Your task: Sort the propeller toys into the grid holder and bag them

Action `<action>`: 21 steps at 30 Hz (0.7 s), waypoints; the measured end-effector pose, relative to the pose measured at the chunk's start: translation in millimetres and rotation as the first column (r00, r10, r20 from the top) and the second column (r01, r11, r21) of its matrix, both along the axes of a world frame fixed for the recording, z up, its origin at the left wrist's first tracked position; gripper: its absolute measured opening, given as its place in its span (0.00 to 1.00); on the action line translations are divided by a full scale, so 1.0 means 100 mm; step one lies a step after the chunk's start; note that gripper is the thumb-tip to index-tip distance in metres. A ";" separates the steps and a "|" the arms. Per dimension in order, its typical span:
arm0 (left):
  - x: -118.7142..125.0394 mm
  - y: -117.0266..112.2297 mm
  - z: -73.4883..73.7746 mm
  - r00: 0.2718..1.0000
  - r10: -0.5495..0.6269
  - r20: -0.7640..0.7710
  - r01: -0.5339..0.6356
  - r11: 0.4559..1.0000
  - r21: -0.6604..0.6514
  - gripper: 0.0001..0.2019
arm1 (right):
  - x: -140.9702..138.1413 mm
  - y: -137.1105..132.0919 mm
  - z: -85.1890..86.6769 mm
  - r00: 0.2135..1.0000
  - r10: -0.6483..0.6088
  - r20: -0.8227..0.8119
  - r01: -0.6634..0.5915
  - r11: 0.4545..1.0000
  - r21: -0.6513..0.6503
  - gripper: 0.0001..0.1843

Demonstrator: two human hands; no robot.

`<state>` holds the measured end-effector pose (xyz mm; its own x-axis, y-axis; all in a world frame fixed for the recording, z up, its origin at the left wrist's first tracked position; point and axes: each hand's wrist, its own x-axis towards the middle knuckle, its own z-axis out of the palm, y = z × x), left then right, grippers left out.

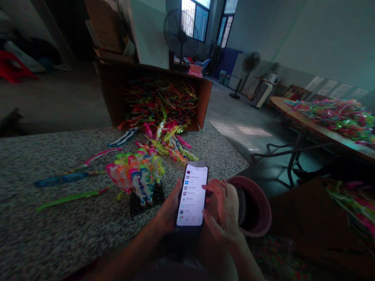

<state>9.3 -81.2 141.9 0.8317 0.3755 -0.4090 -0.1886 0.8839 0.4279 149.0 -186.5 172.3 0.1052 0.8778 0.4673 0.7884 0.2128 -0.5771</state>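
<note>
A lit smartphone point(192, 199) showing a list on its screen is held upright over my lap. My left hand point(170, 208) is wrapped round its left edge. On the other side, my right hand point(221, 208) has its fingers spread, with fingertips at the right edge of the screen. Left of the phone, a bundle of bright plastic pieces point(137, 171) in yellow, pink, orange and blue stands on a dark pad point(136, 205) on the speckled tabletop point(88, 234).
Behind the bundle, a cardboard box point(205, 103) lies on its side, spilling colourful strips point(164, 99). Loose blue point(63, 179) and green strips point(70, 200) lie at left. A pink bucket point(265, 210) stands at right, below a round table point(316, 123) heaped with strips.
</note>
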 end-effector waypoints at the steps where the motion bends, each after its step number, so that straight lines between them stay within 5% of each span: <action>1: 0.00 0.00 0.00 1.000 -0.004 0.001 0.004 1.000 0.001 0.37 | 0.00 0.00 0.01 1.000 -0.008 0.001 0.008 1.000 -0.002 0.26; 11: 0.05 0.01 -0.01 0.998 0.055 0.038 -0.054 0.998 -0.015 0.35 | -0.05 -0.09 -0.07 0.990 0.138 0.005 -0.138 0.990 0.024 0.28; 21: 0.05 0.00 0.03 0.997 0.062 -0.036 -0.062 0.998 -0.001 0.33 | -0.03 -0.05 -0.04 0.995 0.080 0.060 -0.083 0.996 0.035 0.28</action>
